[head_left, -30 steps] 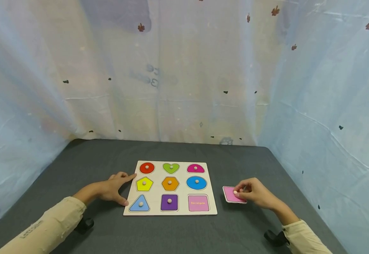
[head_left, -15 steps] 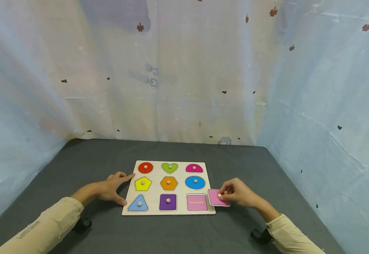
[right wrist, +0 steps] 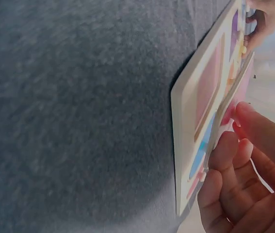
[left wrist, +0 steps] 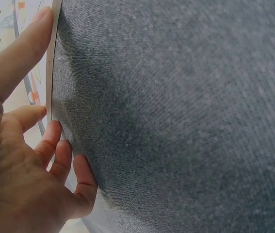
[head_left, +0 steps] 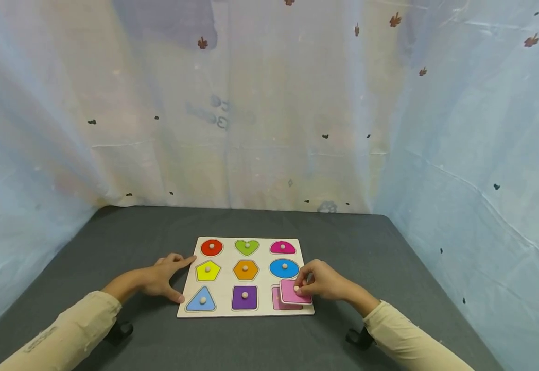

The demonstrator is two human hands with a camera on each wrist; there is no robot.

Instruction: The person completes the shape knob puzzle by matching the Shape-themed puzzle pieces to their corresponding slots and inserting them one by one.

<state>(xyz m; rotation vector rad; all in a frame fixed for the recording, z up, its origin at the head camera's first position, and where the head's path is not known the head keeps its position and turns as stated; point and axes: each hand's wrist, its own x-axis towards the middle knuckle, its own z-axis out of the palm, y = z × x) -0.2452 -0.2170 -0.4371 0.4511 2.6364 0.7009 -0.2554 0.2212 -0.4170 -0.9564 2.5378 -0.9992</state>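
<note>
A pale wooden shape-puzzle board (head_left: 223, 293) lies on the dark table, with knobbed pieces seated in most of its recesses. By its small knob, my right hand (head_left: 327, 282) pinches a pink puzzle piece (head_left: 291, 293). That piece hovers, slightly tilted, above the pink recess (head_left: 276, 301) at the near right corner and overlaps it; the right wrist view shows a gap between piece and board. At the board's left edge my left hand (head_left: 161, 278) rests with thumb and index finger spread, their tips touching the rim. In the left wrist view its other fingers (left wrist: 86, 182) are loosely bent.
Seated beside the recess are a purple square (head_left: 239, 304) and a blue oval (head_left: 278, 268). A grey cloth covers the table (head_left: 232, 345). Pale sheeting (head_left: 269, 129) hangs behind it and at both sides.
My right hand has carried the pink piece leftward from the table beside the board to over the pink recess. The left hand has stayed at the board's left edge.
</note>
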